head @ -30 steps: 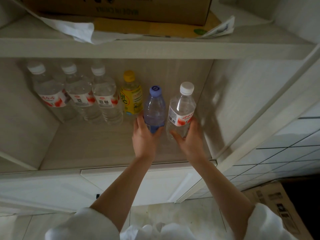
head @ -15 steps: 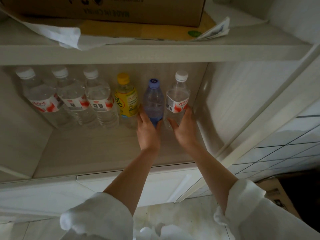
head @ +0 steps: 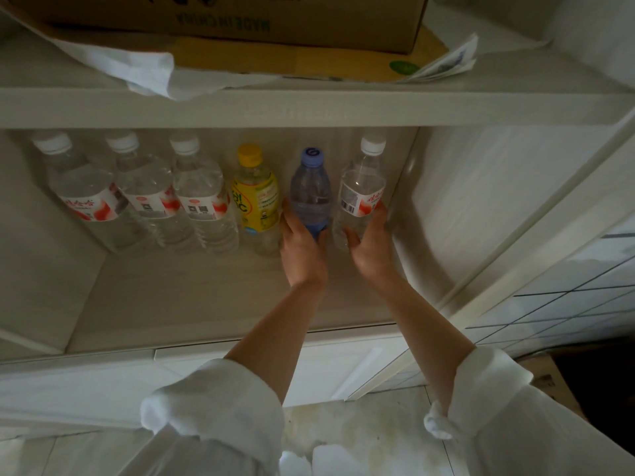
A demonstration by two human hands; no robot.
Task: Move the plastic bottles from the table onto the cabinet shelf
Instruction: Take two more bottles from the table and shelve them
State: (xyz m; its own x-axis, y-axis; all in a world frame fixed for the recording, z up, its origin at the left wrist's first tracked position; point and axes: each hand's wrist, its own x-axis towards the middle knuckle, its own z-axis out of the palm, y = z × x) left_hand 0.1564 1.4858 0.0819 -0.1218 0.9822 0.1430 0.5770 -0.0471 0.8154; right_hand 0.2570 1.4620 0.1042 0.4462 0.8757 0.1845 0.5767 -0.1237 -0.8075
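Both bottles now stand farther back on the cabinet shelf [head: 206, 304], in line with the row, than a second ago. Left hand [head: 302, 245] grips the blue-capped bottle [head: 311, 197] low on its body; right hand [head: 369, 245] grips the clear white-capped bottle [head: 360, 194] likewise. Set each base flat, then release straight backward. Just left of the left hand stands the yellow bottle [head: 254, 197], touching or nearly so; beyond it, three clear bottles [head: 144, 197]. Right of the right hand, the cabinet side wall [head: 481, 201] stands near. Overhead, a cardboard box [head: 240, 15] sits on the upper shelf.
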